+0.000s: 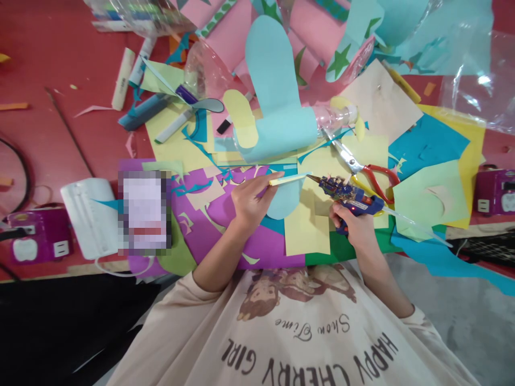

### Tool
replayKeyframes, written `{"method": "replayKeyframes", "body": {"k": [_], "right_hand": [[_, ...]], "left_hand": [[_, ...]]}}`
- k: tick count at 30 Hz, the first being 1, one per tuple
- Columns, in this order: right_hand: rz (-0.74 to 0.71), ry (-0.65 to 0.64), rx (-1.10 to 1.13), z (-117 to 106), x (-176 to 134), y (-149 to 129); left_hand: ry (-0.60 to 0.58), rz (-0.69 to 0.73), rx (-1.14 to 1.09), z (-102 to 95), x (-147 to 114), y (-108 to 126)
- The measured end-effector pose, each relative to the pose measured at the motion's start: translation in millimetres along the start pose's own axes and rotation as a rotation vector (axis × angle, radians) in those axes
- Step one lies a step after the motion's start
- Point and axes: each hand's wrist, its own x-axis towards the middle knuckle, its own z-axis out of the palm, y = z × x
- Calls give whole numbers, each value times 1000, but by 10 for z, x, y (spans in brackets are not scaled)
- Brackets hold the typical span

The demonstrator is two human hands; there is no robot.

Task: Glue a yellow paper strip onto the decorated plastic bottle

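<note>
"Yellow paper strip, nearly edge-on to us: how is it held?"

"Pinched at its near end by the fingers of the left hand, so the other end juts out free to the right. That's sensible, I'd say: skin stays away from the heat."

"And the right hand?"

"Wrapped round the grip of the blue glue gun. Whether the trigger is being squeezed, I can't tell. The nozzle points at the strip's free end; touching or just beside it, I can't make out."

"What makes for neat work there?"

"A light, even squeeze and a slow draw along the edge, I think, with the strip level so glue doesn't run towards the fingers. Mind the crusty bits on the gun's front; they could shed into the bead."

"Anything around to watch?"

"Light blue rounded piece just below the strip: a drip could mark it. Scissors lie close beyond the gun, and a clear glue stick pokes out behind, easy to knock. Farther out, the blue paper tube lies on the cluttered table."
</note>
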Motion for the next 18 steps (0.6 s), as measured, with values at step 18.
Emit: {"method": "replayKeyframes", "body": {"k": [18], "right_hand": [[-6,-9,-9,-9,20,-5]], "left_hand": [[52,56,-42,16,0,-17]]}}
